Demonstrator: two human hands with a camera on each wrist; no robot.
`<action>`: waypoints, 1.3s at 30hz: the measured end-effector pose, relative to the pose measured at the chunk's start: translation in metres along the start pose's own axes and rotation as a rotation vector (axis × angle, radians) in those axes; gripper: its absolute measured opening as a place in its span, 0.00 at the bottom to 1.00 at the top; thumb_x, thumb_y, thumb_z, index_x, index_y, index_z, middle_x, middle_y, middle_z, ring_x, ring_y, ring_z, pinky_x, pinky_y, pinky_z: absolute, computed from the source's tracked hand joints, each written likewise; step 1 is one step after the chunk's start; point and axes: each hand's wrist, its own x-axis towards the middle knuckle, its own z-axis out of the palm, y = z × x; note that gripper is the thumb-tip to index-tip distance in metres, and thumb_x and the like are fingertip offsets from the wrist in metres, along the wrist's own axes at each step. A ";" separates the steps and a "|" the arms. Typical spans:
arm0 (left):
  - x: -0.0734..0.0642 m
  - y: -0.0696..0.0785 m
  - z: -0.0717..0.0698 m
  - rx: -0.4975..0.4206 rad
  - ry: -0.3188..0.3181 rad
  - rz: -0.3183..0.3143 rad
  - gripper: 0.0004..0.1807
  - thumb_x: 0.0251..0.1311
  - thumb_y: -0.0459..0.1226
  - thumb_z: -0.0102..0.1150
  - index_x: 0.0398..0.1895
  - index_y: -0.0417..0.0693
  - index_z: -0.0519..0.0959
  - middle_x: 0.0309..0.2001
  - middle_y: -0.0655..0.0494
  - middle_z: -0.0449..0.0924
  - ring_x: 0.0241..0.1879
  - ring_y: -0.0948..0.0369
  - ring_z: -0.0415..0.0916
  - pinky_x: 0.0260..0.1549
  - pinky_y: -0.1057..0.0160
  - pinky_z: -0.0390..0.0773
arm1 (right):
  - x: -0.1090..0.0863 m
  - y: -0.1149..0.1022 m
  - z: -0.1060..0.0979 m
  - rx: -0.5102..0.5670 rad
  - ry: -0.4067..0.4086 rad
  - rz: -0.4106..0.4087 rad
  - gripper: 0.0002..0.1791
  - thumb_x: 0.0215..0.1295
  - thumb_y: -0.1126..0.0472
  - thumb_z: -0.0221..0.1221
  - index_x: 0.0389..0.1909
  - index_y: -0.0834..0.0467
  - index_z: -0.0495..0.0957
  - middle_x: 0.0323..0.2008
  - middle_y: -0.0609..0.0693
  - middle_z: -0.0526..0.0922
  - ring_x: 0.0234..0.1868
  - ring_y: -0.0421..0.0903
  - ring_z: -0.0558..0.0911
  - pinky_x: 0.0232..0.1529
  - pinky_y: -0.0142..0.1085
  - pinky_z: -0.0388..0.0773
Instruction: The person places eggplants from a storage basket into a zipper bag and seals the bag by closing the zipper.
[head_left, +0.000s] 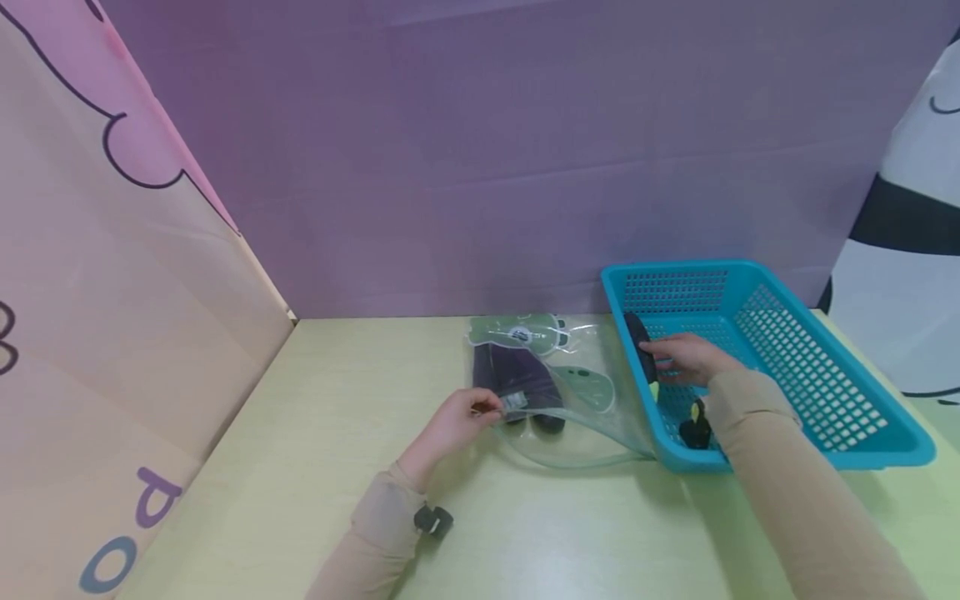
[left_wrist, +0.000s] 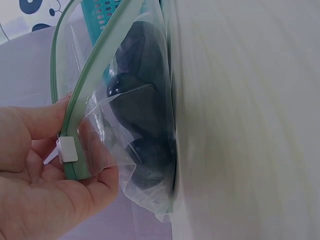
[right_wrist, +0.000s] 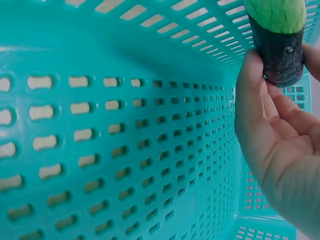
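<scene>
My left hand (head_left: 463, 418) pinches the green zip edge of a clear plastic bag (head_left: 588, 389) lying on the table, printed with green shapes. In the left wrist view, the white slider (left_wrist: 68, 149) sits by my fingers and the bag's mouth gapes. Several dark, rounded eggplants (left_wrist: 132, 102) lie inside. My right hand (head_left: 693, 358) is in the blue basket (head_left: 675, 292), gripping an eggplant (right_wrist: 282, 52) by its dark end between thumb and fingers; its other end is green. In the head view it stands along the basket's left wall, tilted.
The slotted basket stands on the right of the pale table (head_left: 247, 467), against the bag's right edge. A purple backdrop (head_left: 480, 167) rises behind, and a printed panel (head_left: 112, 317) stands along the left. A small black device (head_left: 433, 521) is worn on my left wrist.
</scene>
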 end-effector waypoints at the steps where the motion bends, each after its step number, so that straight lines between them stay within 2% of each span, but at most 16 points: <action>1: 0.000 0.000 0.000 -0.001 0.001 0.000 0.03 0.59 0.28 0.57 0.34 0.38 0.80 0.35 0.48 0.82 0.38 0.57 0.77 0.41 0.65 0.78 | 0.000 0.000 0.000 -0.001 0.003 0.001 0.38 0.73 0.51 0.44 0.70 0.74 0.42 0.68 0.71 0.52 0.64 0.60 0.65 0.64 0.46 0.68; 3: 0.000 0.000 0.000 -0.002 0.001 0.000 0.03 0.59 0.28 0.57 0.34 0.38 0.80 0.35 0.48 0.82 0.39 0.57 0.77 0.42 0.64 0.78 | 0.000 0.001 -0.001 0.001 0.009 0.003 0.37 0.72 0.50 0.45 0.69 0.73 0.47 0.59 0.67 0.64 0.53 0.51 0.74 0.59 0.42 0.73; 5: 0.000 0.000 0.000 -0.002 0.000 0.003 0.03 0.59 0.28 0.57 0.34 0.38 0.80 0.35 0.48 0.82 0.39 0.57 0.77 0.42 0.64 0.78 | 0.000 0.002 -0.002 0.003 -0.003 -0.002 0.34 0.72 0.50 0.46 0.66 0.72 0.52 0.49 0.57 0.72 0.44 0.41 0.76 0.53 0.37 0.76; 8: 0.000 -0.001 0.000 -0.003 -0.002 0.005 0.03 0.59 0.28 0.57 0.34 0.38 0.80 0.35 0.48 0.82 0.39 0.57 0.77 0.42 0.64 0.78 | 0.000 0.002 -0.003 0.024 -0.029 -0.011 0.26 0.71 0.51 0.47 0.60 0.68 0.59 0.35 0.44 0.75 0.35 0.34 0.76 0.46 0.32 0.77; 11: 0.000 -0.001 0.000 0.000 -0.005 0.010 0.03 0.59 0.29 0.57 0.34 0.38 0.80 0.35 0.49 0.82 0.39 0.57 0.78 0.42 0.64 0.78 | -0.001 0.002 -0.004 0.030 -0.053 -0.021 0.25 0.71 0.54 0.46 0.59 0.68 0.59 0.32 0.41 0.77 0.34 0.34 0.78 0.47 0.33 0.77; 16: 0.000 -0.001 0.000 0.004 -0.007 0.008 0.04 0.59 0.29 0.57 0.35 0.39 0.80 0.35 0.49 0.82 0.38 0.58 0.77 0.42 0.65 0.78 | -0.002 0.001 -0.003 0.005 -0.069 -0.024 0.33 0.72 0.55 0.43 0.67 0.74 0.48 0.42 0.48 0.76 0.37 0.34 0.77 0.59 0.43 0.72; 19: 0.000 0.000 -0.001 0.009 -0.004 0.001 0.04 0.59 0.29 0.57 0.35 0.39 0.80 0.36 0.48 0.82 0.38 0.57 0.77 0.41 0.64 0.78 | -0.002 0.000 -0.002 -0.012 -0.067 -0.019 0.36 0.73 0.54 0.42 0.69 0.75 0.44 0.53 0.60 0.73 0.41 0.36 0.76 0.62 0.46 0.70; 22: 0.000 0.000 -0.001 0.012 -0.002 -0.003 0.04 0.59 0.29 0.57 0.35 0.38 0.80 0.36 0.48 0.82 0.39 0.57 0.77 0.42 0.63 0.78 | -0.001 0.001 -0.001 -0.027 -0.064 -0.019 0.36 0.73 0.53 0.41 0.70 0.73 0.42 0.63 0.70 0.62 0.51 0.46 0.75 0.62 0.45 0.70; 25: 0.000 0.000 -0.001 0.012 -0.003 -0.005 0.04 0.59 0.29 0.57 0.35 0.38 0.80 0.36 0.48 0.82 0.39 0.56 0.78 0.44 0.62 0.78 | -0.001 0.000 -0.001 -0.018 -0.080 -0.022 0.36 0.74 0.53 0.39 0.71 0.70 0.40 0.69 0.74 0.49 0.62 0.56 0.68 0.63 0.44 0.69; 27: 0.000 0.000 -0.001 0.014 -0.004 -0.001 0.04 0.59 0.29 0.57 0.35 0.38 0.80 0.36 0.47 0.82 0.40 0.56 0.78 0.45 0.61 0.78 | -0.001 0.000 -0.001 -0.012 -0.087 -0.024 0.35 0.74 0.52 0.38 0.72 0.69 0.40 0.69 0.74 0.47 0.61 0.55 0.69 0.62 0.44 0.70; 29: 0.000 0.000 -0.001 0.012 -0.004 0.001 0.04 0.59 0.29 0.57 0.35 0.38 0.80 0.36 0.47 0.82 0.39 0.55 0.78 0.45 0.61 0.78 | -0.002 0.000 -0.002 0.003 -0.089 -0.026 0.35 0.74 0.52 0.39 0.72 0.68 0.40 0.69 0.73 0.49 0.54 0.47 0.75 0.59 0.41 0.72; 31: 0.000 0.000 -0.001 0.012 -0.003 0.000 0.04 0.59 0.29 0.57 0.35 0.38 0.80 0.36 0.48 0.82 0.39 0.56 0.78 0.44 0.61 0.78 | -0.002 -0.001 -0.003 0.031 -0.086 -0.034 0.35 0.73 0.51 0.41 0.72 0.67 0.43 0.63 0.69 0.61 0.44 0.37 0.77 0.54 0.36 0.75; 34: 0.001 0.000 -0.001 0.009 -0.001 -0.007 0.04 0.59 0.29 0.57 0.35 0.38 0.80 0.36 0.48 0.82 0.39 0.56 0.78 0.44 0.62 0.78 | -0.003 -0.004 -0.003 0.100 -0.089 -0.058 0.29 0.73 0.52 0.43 0.66 0.64 0.54 0.47 0.51 0.76 0.36 0.32 0.77 0.45 0.32 0.76; 36: 0.001 -0.001 -0.001 0.009 -0.002 -0.005 0.04 0.59 0.29 0.57 0.35 0.38 0.80 0.36 0.48 0.82 0.39 0.56 0.78 0.44 0.62 0.78 | -0.003 -0.005 -0.003 0.164 -0.101 -0.071 0.21 0.73 0.52 0.45 0.59 0.60 0.58 0.37 0.42 0.77 0.35 0.33 0.77 0.42 0.31 0.76; 39: 0.001 -0.001 -0.001 0.005 -0.004 -0.002 0.04 0.59 0.28 0.57 0.35 0.38 0.80 0.36 0.48 0.82 0.39 0.56 0.78 0.43 0.63 0.78 | -0.004 -0.007 -0.003 0.240 -0.108 -0.083 0.14 0.73 0.53 0.45 0.52 0.54 0.59 0.32 0.39 0.78 0.35 0.34 0.78 0.40 0.30 0.77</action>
